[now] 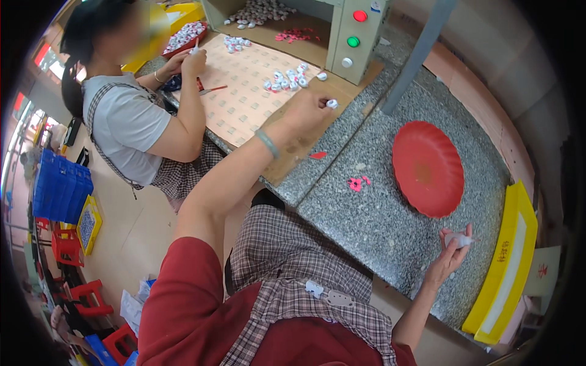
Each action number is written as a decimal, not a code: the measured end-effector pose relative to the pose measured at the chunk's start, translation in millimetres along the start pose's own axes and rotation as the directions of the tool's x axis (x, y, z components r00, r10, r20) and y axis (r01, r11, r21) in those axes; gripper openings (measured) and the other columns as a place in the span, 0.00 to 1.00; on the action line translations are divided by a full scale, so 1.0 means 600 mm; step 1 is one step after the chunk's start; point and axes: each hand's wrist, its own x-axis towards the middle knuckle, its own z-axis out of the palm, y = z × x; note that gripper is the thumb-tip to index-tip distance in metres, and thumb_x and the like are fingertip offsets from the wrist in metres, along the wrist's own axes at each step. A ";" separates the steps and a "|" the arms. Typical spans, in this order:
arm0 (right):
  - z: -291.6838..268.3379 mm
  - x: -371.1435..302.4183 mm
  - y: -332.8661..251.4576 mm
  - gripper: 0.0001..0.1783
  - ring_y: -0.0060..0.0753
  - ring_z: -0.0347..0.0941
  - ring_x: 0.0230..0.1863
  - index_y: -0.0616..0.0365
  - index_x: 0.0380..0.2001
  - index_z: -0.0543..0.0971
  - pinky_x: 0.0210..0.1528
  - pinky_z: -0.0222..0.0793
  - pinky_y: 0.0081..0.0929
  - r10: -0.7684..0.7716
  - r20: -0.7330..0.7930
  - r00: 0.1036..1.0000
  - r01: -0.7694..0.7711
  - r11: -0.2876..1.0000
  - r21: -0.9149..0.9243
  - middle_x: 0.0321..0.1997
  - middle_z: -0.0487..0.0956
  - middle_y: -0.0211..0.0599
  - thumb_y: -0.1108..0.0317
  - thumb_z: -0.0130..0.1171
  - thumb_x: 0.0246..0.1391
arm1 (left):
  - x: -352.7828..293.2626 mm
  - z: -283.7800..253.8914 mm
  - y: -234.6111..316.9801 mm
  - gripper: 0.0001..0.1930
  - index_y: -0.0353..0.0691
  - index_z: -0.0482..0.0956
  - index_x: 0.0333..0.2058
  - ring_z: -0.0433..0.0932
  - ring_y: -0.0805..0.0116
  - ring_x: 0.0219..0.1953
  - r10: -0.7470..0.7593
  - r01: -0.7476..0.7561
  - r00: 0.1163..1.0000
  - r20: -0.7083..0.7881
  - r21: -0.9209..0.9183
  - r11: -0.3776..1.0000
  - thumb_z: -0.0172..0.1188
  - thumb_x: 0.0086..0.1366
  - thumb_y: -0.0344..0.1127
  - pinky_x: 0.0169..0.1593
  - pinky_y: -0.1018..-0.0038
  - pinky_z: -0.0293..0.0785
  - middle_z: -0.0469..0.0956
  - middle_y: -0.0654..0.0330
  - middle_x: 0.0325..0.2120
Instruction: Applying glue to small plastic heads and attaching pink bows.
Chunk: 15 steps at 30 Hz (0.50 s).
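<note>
White bottle [459, 240] in right grip [447, 258]

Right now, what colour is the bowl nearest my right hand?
The bowl is red, clearest in head view.

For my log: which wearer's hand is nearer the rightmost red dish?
Right. In view, the right hand is just below the red dish, the left hand farther, upper left.

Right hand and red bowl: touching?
Apart. The head view shows speckled grey countertop between the right hand and the red bowl's lower rim.
</note>
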 end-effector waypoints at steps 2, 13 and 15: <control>0.030 -0.022 -0.037 0.26 0.29 0.70 0.39 0.62 0.60 0.58 0.42 0.68 0.26 -0.002 0.083 0.997 -0.006 0.995 0.100 0.46 0.70 0.42 0.63 0.45 0.61 | -0.032 -0.002 0.072 0.15 0.33 0.73 0.46 0.76 0.69 0.32 -0.346 0.320 0.932 0.110 -0.701 0.637 0.51 0.58 0.25 0.36 0.75 0.73 0.78 0.55 0.35; 0.129 -0.089 -0.072 0.18 0.22 0.68 0.25 0.64 0.44 0.69 0.27 0.63 0.14 0.288 0.422 0.860 -0.461 0.794 0.397 0.29 0.72 0.34 0.71 0.59 0.50 | -0.225 0.057 0.240 0.20 0.34 0.69 0.51 0.74 0.78 0.34 -0.280 0.461 0.836 0.473 -0.880 -0.110 0.58 0.58 0.26 0.37 0.84 0.71 0.77 0.53 0.40; 0.127 -0.094 -0.065 0.19 0.21 0.67 0.25 0.63 0.45 0.69 0.26 0.61 0.14 0.319 0.440 0.839 -0.500 0.769 0.397 0.31 0.72 0.34 0.69 0.59 0.50 | -0.243 0.061 0.253 0.20 0.33 0.69 0.51 0.75 0.77 0.34 -0.281 0.466 0.834 0.475 -0.879 -0.102 0.57 0.59 0.27 0.37 0.84 0.72 0.77 0.52 0.40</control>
